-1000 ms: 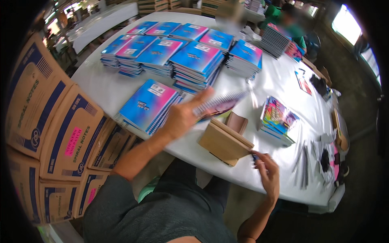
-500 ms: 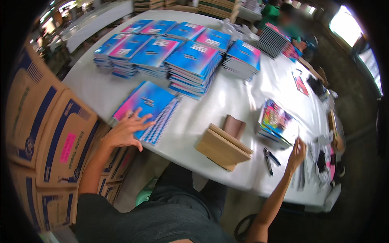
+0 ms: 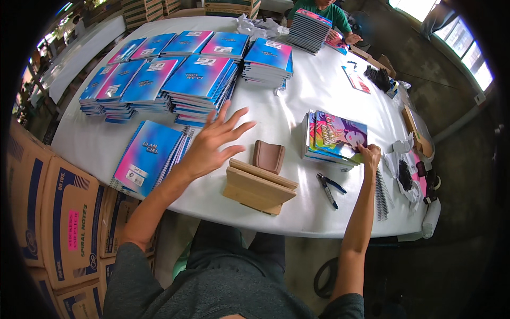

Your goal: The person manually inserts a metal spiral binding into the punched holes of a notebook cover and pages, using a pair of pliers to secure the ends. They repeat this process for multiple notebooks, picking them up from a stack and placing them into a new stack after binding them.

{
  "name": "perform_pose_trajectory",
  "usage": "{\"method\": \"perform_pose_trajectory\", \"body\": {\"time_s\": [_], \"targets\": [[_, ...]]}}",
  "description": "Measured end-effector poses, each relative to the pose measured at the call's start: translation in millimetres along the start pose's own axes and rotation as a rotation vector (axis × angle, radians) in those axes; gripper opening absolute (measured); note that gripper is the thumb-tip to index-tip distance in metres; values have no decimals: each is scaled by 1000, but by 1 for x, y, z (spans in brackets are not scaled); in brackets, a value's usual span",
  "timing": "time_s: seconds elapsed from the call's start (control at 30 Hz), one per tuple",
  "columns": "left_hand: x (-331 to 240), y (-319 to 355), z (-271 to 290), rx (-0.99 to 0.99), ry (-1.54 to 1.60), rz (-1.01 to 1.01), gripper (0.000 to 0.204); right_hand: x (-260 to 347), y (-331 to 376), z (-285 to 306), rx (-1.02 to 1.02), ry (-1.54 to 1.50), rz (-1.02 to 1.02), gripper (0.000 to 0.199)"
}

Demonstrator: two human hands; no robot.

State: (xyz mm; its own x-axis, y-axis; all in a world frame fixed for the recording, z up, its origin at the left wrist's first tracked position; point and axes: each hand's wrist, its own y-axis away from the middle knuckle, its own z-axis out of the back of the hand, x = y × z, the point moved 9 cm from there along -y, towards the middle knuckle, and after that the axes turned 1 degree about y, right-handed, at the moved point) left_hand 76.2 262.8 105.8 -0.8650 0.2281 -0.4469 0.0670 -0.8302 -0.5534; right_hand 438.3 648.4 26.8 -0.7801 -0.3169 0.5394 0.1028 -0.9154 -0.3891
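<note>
My left hand (image 3: 210, 146) hovers over the table with its fingers spread and nothing in them. It is between a small pile of blue and pink spiral notebooks (image 3: 151, 146) and a wooden stand (image 3: 257, 191) with a curved brown piece (image 3: 268, 157) behind it. On the right, my right hand (image 3: 370, 158) pinches the near right corner of the top colourful-covered booklet (image 3: 342, 130), which sits askew on a stack of its kind (image 3: 313, 146). Blue-handled pliers (image 3: 329, 189) lie just in front of that stack. Wire spiral coils (image 3: 381, 196) rest beside my right forearm.
Tall stacks of finished spiral notebooks (image 3: 196, 80) fill the far left of the white table (image 3: 234, 125). Cartons (image 3: 79, 223) are piled along the left side. Across the table, a co-worker in a green shirt (image 3: 342, 21) sits behind a dark stack (image 3: 308, 32). Black coils (image 3: 377, 77) lie far right.
My left hand has left the blue and pink notebooks and moved right, up over the table. My right hand has come onto the colourful stack and taken the top booklet's corner. The view has shifted.
</note>
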Motion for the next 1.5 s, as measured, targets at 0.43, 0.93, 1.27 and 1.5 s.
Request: {"method": "perform_pose_trajectory", "body": {"time_s": [0.43,0.93,1.27,1.5], "targets": [[-6,-12,-39,186,1068,333,46,163,232,43,45,-1386,148,41],[15,12,-61,334,847,274,45,137,256,-3,213,-1120,76,31],[34,72,-86,-134,916,469,125,158,303,-32,486,-808,176,69],[49,68,-39,-332,837,496,129,2,108,45,-239,-27,166,3]]}}
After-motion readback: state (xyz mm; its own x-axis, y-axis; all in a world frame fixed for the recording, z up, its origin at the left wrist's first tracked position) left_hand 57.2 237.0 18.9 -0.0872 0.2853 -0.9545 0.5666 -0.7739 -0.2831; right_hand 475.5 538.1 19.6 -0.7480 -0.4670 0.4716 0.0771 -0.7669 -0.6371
